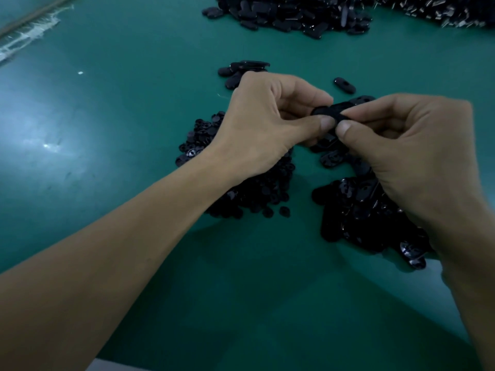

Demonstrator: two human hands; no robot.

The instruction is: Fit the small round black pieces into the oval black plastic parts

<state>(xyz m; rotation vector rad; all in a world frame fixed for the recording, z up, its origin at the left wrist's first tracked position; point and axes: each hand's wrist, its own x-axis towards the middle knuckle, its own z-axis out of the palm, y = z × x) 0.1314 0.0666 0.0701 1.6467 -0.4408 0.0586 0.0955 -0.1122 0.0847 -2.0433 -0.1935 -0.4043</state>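
Observation:
Both hands meet over the green table. My left hand and my right hand pinch the same oval black plastic part between thumbs and forefingers, thumbs almost touching. Whether a small round piece sits in it is hidden by the fingers. A heap of small round black pieces lies under my left wrist. A heap of oval black parts lies under my right hand.
A few oval parts lie just beyond my left hand, and a single one lies apart to the right. A large pile of black parts fills the far edge. White tape runs along the far left.

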